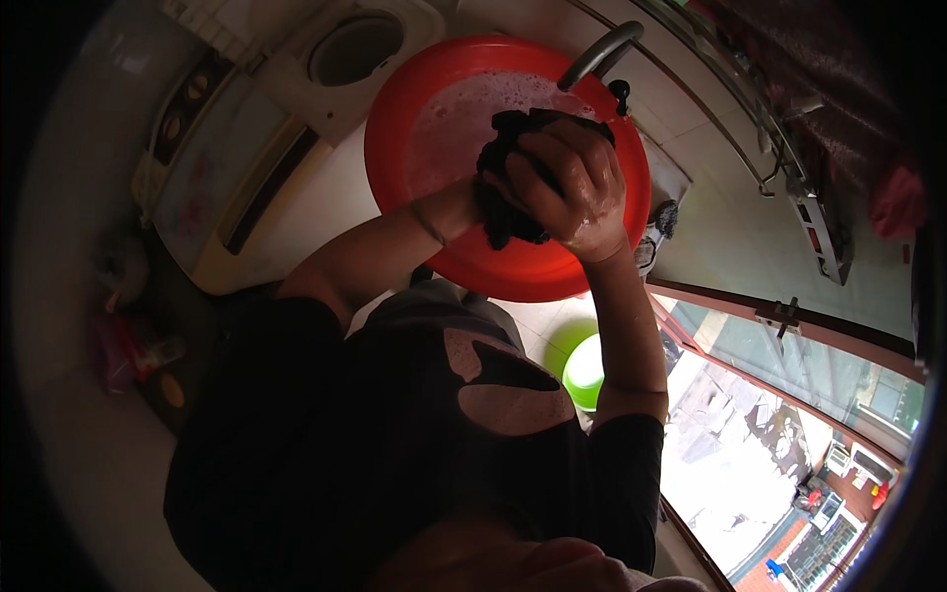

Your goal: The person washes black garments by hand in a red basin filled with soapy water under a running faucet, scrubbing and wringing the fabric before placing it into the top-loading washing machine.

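Note:
A bunched, wet dark cloth (503, 214) is between my two hands over a large red plastic basin (392, 118). My right hand (577, 185) lies across the top of the cloth, its fingers curled into it, with wet suds on the back of the hand. From the left, my left hand (467, 201) reaches into the cloth, which hides its fingers. Soapy water (451, 133) with foam and bubbles fills the basin below. A curved metal faucet (599, 55) hangs over the basin's far right rim.
A twin-tub washing machine (222, 185) stands at the left, its round tub opening (355, 48) beside the basin. Metal towel rails (703, 103) run along the right wall. A bright green basin (584, 374) sits on the tiled floor near an open framed window or door (784, 325).

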Motion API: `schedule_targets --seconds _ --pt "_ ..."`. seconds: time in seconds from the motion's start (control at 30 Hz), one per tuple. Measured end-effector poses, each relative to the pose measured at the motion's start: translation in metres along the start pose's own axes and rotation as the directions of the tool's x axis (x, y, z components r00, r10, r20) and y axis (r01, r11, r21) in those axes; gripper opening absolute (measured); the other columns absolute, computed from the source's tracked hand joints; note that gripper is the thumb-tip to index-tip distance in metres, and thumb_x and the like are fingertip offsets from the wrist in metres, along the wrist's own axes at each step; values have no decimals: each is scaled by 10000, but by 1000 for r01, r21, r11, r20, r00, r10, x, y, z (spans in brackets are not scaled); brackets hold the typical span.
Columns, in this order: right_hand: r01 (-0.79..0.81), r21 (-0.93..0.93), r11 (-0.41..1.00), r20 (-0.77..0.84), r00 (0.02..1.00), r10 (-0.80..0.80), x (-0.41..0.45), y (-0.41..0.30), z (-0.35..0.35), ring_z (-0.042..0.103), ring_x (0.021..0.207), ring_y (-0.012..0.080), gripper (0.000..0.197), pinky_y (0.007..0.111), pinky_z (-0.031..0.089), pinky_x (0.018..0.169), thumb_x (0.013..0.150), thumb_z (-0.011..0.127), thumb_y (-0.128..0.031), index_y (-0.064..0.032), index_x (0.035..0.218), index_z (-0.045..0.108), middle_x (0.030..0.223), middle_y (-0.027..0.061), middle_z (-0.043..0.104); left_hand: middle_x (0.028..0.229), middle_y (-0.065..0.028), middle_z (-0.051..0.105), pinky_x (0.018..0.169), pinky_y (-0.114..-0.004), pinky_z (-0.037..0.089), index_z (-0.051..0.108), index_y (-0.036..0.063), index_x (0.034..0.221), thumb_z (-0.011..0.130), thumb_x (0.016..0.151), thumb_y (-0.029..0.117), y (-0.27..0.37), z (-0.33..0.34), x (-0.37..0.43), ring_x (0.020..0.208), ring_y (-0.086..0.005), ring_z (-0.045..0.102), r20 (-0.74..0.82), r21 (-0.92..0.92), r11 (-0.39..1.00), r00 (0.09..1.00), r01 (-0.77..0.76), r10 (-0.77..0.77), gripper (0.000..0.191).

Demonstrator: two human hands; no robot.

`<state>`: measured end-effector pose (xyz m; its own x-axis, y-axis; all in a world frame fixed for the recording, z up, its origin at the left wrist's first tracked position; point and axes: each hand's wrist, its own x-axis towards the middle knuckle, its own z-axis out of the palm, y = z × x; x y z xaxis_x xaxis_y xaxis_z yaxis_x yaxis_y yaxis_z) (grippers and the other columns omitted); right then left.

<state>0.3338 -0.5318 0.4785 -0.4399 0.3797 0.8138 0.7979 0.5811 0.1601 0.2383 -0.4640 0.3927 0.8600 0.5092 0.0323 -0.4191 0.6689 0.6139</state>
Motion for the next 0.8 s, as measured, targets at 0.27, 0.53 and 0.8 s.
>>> schedule_targets --seconds 0.27,0.53,0.8 --pt "-759 413 503 -118 503 856 -47 -31 18 544 745 191 156 284 446 670 787 663 -141 -39 869 579 813 75 573 908 -73 626 732 -313 517 565 13 1010 454 899 264 17 1 4 808 -175 620 -25 -195 972 992 -127 125 296" --pt "-544 678 -495 531 -103 841 -101 -7 38 595 845 152 359 272 466 752 949 436 -314 -6 1068 577 919 65 612 796 -66 621 667 -271 486 586 -13 883 508 866 269 3 -5 11 724 -145 606 -403 375 924 883 -80 240 294" --pt "-343 567 -749 766 -114 632 -128 -5 57 571 1036 210 444 344 454 906 966 357 -358 -16 1224 476 1149 117 576 806 -112 623 725 -315 455 588 -23 893 535 837 310 13 -6 7 761 -164 586 -335 736 670 910 92 243 342"
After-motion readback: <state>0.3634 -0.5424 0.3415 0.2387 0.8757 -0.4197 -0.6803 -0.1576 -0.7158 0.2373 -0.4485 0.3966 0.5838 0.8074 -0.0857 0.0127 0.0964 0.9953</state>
